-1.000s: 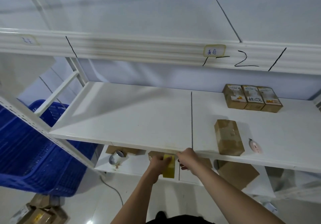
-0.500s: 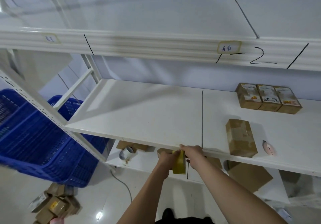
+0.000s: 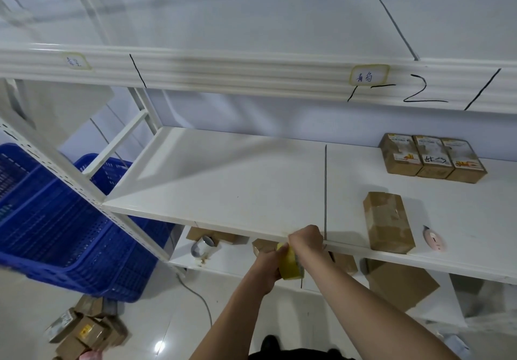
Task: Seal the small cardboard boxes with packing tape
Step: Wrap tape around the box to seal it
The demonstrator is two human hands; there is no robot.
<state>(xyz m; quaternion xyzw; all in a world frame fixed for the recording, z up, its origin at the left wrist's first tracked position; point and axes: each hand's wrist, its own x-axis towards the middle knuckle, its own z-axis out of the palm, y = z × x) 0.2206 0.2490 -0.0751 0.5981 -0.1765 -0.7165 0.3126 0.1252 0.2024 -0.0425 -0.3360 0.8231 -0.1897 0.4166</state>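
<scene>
Head view, only cam. My left hand (image 3: 265, 268) grips the yellow tape roll (image 3: 289, 263) from the left, fingers curled round it, just below the front edge of the white shelf (image 3: 237, 192). My right hand (image 3: 306, 243) sits at the roll's top, fingers bent, pinching at the roll; exact contact pt unclear.

Small cardboard box (image 3: 387, 222) lies on the shelf, right of both hands, apart from them. Pink cutter (image 3: 433, 239) just right of the box. Three labelled boxes (image 3: 432, 157) in a row at shelf rear, touching. Blue crate (image 3: 56, 220) at left, on the floor side.
</scene>
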